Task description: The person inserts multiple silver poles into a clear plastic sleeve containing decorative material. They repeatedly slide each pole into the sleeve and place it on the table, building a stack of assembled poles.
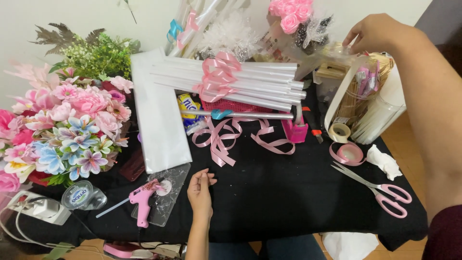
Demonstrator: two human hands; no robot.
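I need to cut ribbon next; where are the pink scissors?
In the head view, the pink scissors lie on the black table's right side, below the pink ribbon roll.

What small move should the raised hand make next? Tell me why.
Probably draw the cream ribbon further off its roll. The right hand is raised over the clutter at the table's far right, pinching what looks like the strip's upper end, and the strip hangs down to the roll. The left hand rests empty beside the pink glue gun.
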